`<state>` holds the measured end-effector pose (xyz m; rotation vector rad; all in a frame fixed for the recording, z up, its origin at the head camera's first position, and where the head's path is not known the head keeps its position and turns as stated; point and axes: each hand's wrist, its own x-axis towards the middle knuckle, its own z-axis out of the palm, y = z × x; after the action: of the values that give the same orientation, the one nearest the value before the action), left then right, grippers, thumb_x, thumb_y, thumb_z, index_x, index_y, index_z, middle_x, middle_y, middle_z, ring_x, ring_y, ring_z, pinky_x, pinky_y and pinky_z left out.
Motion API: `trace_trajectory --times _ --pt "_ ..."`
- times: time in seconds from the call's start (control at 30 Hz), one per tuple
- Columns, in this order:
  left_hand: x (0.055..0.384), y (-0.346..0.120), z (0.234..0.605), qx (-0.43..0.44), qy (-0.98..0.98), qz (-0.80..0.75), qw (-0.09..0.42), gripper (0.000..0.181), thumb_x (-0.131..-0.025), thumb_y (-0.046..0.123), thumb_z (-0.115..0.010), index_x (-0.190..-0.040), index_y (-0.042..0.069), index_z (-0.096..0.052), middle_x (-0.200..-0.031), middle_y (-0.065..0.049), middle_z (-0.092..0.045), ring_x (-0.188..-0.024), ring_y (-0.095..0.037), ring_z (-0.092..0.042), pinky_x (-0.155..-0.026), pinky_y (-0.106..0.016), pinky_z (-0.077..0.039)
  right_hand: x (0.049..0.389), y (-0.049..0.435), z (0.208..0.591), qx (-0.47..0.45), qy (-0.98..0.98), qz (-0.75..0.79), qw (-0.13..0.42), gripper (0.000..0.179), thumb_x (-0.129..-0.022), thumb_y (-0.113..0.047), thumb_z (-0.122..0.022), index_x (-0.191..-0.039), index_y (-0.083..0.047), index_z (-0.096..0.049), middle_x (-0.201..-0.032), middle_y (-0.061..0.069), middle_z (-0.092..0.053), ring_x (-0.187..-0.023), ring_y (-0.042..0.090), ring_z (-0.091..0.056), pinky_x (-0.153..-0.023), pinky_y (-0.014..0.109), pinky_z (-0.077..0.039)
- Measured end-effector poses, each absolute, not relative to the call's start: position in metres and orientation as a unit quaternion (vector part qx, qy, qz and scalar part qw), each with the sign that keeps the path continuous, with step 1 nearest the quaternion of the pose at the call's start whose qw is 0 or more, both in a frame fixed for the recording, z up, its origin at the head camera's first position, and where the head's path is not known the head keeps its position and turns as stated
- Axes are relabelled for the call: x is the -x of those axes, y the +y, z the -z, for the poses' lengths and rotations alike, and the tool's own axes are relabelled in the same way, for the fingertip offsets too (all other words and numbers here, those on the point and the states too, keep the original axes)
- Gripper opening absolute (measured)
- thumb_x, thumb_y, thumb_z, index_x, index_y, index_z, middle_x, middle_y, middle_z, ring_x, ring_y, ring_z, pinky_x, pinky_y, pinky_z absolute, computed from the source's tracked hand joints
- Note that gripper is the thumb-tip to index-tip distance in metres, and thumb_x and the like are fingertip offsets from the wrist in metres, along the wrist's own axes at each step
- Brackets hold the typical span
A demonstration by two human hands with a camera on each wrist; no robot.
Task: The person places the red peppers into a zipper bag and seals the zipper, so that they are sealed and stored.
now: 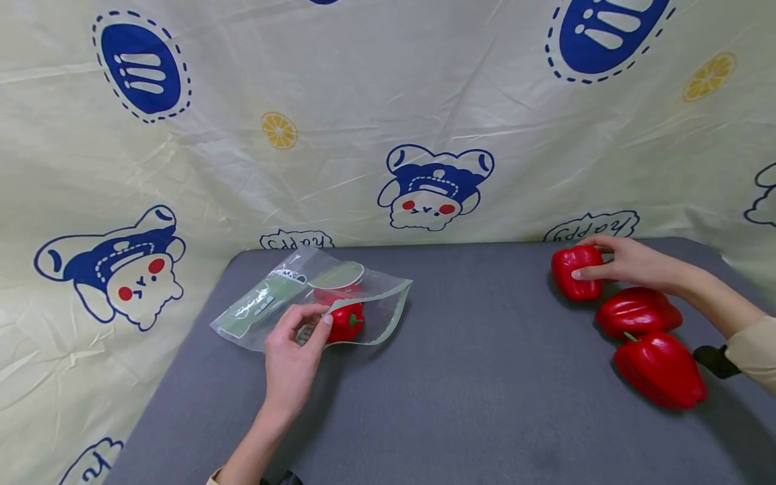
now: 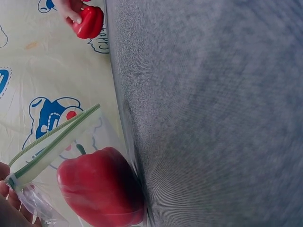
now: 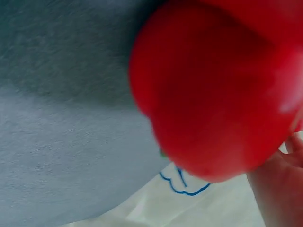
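My left hand (image 1: 287, 374) pinches the open edge of a clear zip bag (image 1: 394, 296) at the left of the table. Inside the bag, near its mouth, lies a red bell pepper (image 1: 347, 323) with a green stem; the left wrist view shows this bagged pepper (image 2: 102, 189) up close. On the far right, my right hand (image 1: 636, 264) grips another red bell pepper (image 1: 572, 273) between thumb and fingers. Two more red bell peppers, one behind (image 1: 639, 312) and one in front (image 1: 661, 370), lie below that hand. A red pepper (image 3: 213, 104) blocks much of the right wrist view.
The grey table (image 1: 461, 377) stretches between the bag and the peppers. A pale printed sheet (image 1: 339, 81) hangs behind the table's far edge and along its left side. Green and white print (image 1: 267, 303) covers part of the bag.
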<state>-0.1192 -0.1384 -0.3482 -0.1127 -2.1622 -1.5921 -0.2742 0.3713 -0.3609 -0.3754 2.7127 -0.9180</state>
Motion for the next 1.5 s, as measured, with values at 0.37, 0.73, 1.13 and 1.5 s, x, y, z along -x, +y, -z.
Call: trace_trajectory --times 0.37,0.73,1.13,1.5 --pt "0.12 -0.139 0.347 0.038 -0.787 0.576 0.218 0.015 -0.09 -0.001 -0.067 -0.105 0.0 -0.069 -0.092 -0.01 -0.061 -0.088 -0.018 -0.057 -0.084 -0.031 -0.051 0.263 0.35 0.333 0.17 0.929 0.305 0.12 0.063 -0.091 -0.031 -0.068 -0.142 -0.004 -0.041 -0.122 0.017 -0.055 -0.103 0.031 -0.056 -0.073 0.041 -0.053" --pt "0.119 -0.139 0.348 0.037 -0.788 0.574 0.221 0.014 -0.09 -0.001 -0.067 -0.104 0.001 -0.069 -0.091 -0.009 -0.06 -0.088 -0.018 -0.057 -0.082 -0.03 -0.051 0.246 0.314 0.313 0.191 0.924 0.32 0.084 0.073 -0.09 -0.023 -0.069 -0.151 -0.007 -0.031 -0.135 0.022 -0.046 -0.114 0.039 -0.048 -0.073 0.039 -0.052" --pt "0.121 -0.141 0.352 0.032 -0.787 0.579 0.212 0.015 -0.091 0.002 -0.068 -0.106 0.002 -0.069 -0.093 -0.007 -0.061 -0.089 -0.018 -0.057 -0.083 -0.03 -0.05 0.223 0.27 0.314 0.209 0.914 0.34 0.075 0.077 -0.084 -0.03 -0.076 -0.149 -0.011 -0.04 -0.124 0.013 -0.044 -0.113 0.033 -0.045 -0.069 0.037 -0.053" --pt "0.121 -0.142 0.352 0.025 -0.787 0.581 0.207 0.014 -0.092 0.004 -0.067 -0.106 0.004 -0.07 -0.094 -0.006 -0.061 -0.09 -0.017 -0.057 -0.085 -0.034 -0.05 0.205 0.238 0.324 0.223 0.879 0.41 0.099 0.071 -0.077 -0.028 -0.082 -0.138 -0.017 -0.047 -0.132 0.011 -0.043 -0.118 0.036 -0.046 -0.072 0.039 -0.057"
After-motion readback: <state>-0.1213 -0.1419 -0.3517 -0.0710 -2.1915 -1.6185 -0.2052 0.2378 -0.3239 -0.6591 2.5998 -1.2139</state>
